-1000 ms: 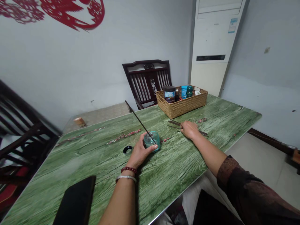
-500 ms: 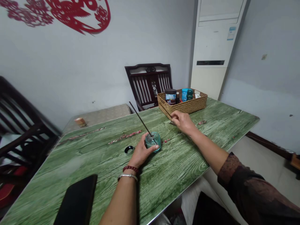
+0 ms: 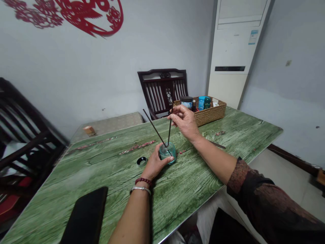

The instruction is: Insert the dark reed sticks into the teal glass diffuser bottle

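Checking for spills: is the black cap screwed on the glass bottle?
No, the black cap lies on the table, apart from the glass bottle.

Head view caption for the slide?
Left hand grips teal glass bottle; right hand holds dark stick at its mouth.

No readable text anywhere in view

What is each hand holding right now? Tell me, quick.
Left hand: closed around the teal glass bottle.
Right hand: closed, pinching a dark reed stick, its lower end at the bottle's mouth.
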### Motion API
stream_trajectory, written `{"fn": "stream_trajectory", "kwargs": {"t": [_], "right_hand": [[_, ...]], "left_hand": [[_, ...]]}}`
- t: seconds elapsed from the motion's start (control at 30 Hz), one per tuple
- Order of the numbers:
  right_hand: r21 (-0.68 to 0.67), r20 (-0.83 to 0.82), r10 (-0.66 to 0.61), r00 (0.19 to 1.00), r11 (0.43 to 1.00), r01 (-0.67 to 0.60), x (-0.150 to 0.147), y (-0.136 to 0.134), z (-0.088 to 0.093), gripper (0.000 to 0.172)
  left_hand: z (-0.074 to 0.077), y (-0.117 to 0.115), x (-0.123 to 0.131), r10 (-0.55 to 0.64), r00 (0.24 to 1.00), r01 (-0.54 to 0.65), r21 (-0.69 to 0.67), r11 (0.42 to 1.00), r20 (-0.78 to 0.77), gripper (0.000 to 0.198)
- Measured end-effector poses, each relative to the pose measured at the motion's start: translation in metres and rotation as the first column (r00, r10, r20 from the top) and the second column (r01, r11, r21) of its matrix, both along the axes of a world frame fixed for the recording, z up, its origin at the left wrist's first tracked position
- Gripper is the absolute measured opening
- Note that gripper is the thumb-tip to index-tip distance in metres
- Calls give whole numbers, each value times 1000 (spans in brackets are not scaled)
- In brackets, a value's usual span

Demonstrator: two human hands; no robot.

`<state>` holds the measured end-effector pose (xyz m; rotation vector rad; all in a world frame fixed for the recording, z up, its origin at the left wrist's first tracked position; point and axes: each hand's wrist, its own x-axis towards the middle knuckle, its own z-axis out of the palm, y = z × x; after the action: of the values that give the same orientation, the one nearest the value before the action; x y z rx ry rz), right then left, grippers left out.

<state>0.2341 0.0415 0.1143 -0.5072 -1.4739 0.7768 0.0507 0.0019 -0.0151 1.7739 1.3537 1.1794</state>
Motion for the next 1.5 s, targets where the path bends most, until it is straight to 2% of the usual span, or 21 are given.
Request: {"fn": "stream_trajectory", "kwargs": {"t": [0.27,0.43,0.53,0.63,0.7,0.77,0.87,0.97,1.1,1.3,1.4,1.5], "right_hand": [[-117,174,-52,983,990,73,-18,15,-31,15],[-133,355,-106,929,978,162,-25,14,-45,12],[-88,438,-123,890,980,179,-16,12,-48,10],[16,491,-271,828,953,303,14,12,-51,8],[66,555,-407,726,891,449,42,12,-59,12],[96,656,-492,572,807,583,72,11,-71,19],[172,815,-489,311,716,677,104,7,-93,28],[205,920,-374,114,709,674,114,2,-109,34],[246,955,-293,-31,733,634,110,-1,-115,36],[271,958,-271,-92,752,602,108,0,-117,38],[273,956,-282,-78,761,589,108,0,-117,37],[291,939,-342,-28,750,594,108,0,-117,35]], "left_hand": [[0,-1,-1,-21,1000,21,4,1000,-9,79],[-2,1,-1,-21,1000,21,34,999,2,76],[-3,2,-1,-7,1000,6,33,999,7,77],[-3,1,-2,1,1000,-1,14,1000,-1,79],[-2,0,-2,4,1000,-4,7,1000,-6,78],[-1,0,-1,4,1000,-3,5,1000,-15,77],[1,-1,-1,6,1000,-5,12,1000,-28,76],[2,-1,-1,5,1000,-5,14,1000,-27,75],[3,-1,-2,16,999,-16,11,1000,-38,74],[4,-1,-2,14,999,-14,2,1000,-53,77],[5,-2,-1,31,998,-31,2,1000,-60,78],[7,-3,-1,31,998,-31,-4,1000,-61,77]]}}
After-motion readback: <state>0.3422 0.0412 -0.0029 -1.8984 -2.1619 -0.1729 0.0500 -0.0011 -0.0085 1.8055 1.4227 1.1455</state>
